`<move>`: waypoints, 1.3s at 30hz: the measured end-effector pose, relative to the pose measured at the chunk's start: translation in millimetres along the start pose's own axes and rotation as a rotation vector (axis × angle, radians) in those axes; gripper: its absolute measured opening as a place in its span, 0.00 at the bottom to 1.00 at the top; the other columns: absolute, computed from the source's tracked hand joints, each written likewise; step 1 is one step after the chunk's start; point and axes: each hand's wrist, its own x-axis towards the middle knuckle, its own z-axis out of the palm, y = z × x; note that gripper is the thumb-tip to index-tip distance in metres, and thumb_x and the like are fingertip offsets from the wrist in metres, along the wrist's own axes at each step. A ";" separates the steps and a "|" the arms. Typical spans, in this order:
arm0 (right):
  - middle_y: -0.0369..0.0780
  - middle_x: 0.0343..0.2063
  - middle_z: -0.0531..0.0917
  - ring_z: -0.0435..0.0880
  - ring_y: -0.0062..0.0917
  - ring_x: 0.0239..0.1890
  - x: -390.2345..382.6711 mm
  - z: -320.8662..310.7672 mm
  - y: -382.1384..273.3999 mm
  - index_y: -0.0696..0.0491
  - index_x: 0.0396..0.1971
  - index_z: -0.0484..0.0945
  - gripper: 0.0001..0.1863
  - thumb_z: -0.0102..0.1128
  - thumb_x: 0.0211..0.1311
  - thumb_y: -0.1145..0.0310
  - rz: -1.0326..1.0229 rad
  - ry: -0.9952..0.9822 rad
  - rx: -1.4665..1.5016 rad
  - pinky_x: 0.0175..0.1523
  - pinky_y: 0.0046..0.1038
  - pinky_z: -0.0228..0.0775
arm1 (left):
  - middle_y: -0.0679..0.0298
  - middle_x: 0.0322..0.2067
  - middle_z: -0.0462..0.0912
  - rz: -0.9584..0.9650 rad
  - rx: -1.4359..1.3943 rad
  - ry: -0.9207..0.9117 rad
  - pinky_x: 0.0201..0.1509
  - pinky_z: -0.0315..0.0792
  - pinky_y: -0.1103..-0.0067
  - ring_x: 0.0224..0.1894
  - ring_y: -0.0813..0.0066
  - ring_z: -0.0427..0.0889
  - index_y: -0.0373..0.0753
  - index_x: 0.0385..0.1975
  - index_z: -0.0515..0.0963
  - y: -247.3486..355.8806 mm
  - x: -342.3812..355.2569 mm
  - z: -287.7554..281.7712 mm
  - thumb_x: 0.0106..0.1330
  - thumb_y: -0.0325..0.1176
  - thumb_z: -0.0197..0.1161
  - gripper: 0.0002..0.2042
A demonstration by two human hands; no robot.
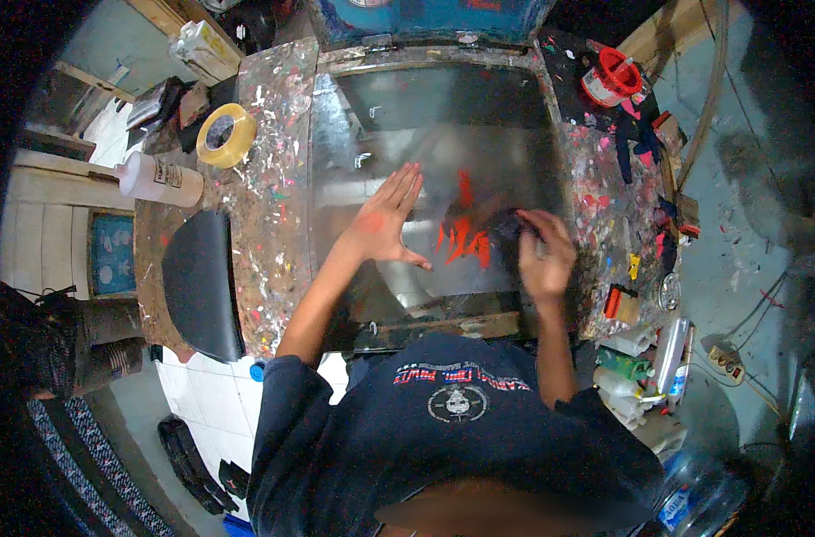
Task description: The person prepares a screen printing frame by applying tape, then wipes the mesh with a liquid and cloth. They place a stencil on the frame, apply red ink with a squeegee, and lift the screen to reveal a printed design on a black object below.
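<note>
We are holding our left hand (385,224) flat, thumb spread, over the glassy sheet (470,112) before us, and curling our right hand (547,255) around what looks like a dark cloth (507,224), right of the red paint (481,246). We are wearing a lettered shirt (452,443); a bottle (185,186) is bearing a small label (166,173).

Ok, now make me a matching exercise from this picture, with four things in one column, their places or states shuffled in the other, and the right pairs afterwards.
Things:
1. Bare left hand
2. Bright red smears
3. Yellowish, ring-shaped roll of tape
4. Red-rimmed, round tub with a pale label

Places or states:
A. On the paint-spattered table, left of the glossy flat pane
B. Near the table's far right corner
C. Open, its thumb out to the right
D. On the pane, between the left hand and the bare right hand

Right pairs: 1-C, 2-D, 3-A, 4-B.
</note>
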 end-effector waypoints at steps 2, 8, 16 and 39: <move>0.39 0.45 0.86 0.82 0.25 0.50 17.0 -33.4 -8.1 0.58 0.45 0.83 0.12 0.56 0.65 0.79 0.161 0.138 0.204 0.59 0.29 0.71 | 0.43 0.76 0.44 -0.008 -0.002 0.001 0.81 0.42 0.60 0.79 0.47 0.43 0.28 0.75 0.43 -0.6 -2.6 1.2 0.33 0.77 0.72 0.75; 0.40 0.43 0.86 0.81 0.25 0.47 63.8 -67.2 22.8 0.57 0.47 0.83 0.13 0.54 0.65 0.76 0.183 0.001 0.127 0.56 0.26 0.70 | 0.43 0.76 0.45 0.002 -0.008 0.028 0.81 0.42 0.60 0.79 0.48 0.43 0.27 0.75 0.45 -1.2 -2.4 2.1 0.34 0.76 0.71 0.74; 0.51 0.52 0.80 0.81 0.45 0.54 0.6 31.3 -12.0 0.55 0.54 0.82 0.18 0.58 0.65 0.73 -0.049 -0.151 -0.135 0.61 0.38 0.72 | 0.42 0.75 0.48 0.028 -0.009 0.059 0.82 0.41 0.60 0.79 0.49 0.44 0.26 0.73 0.50 1.6 -6.1 -2.3 0.37 0.75 0.71 0.71; 0.45 0.65 0.75 0.70 0.37 0.70 -24.0 79.4 10.3 0.50 0.66 0.73 0.38 0.58 0.48 0.83 -0.386 -0.557 -0.134 0.75 0.40 0.59 | 0.44 0.75 0.50 -0.016 0.020 0.005 0.81 0.41 0.60 0.79 0.50 0.46 0.26 0.73 0.50 7.2 -10.3 -1.6 0.37 0.77 0.69 0.71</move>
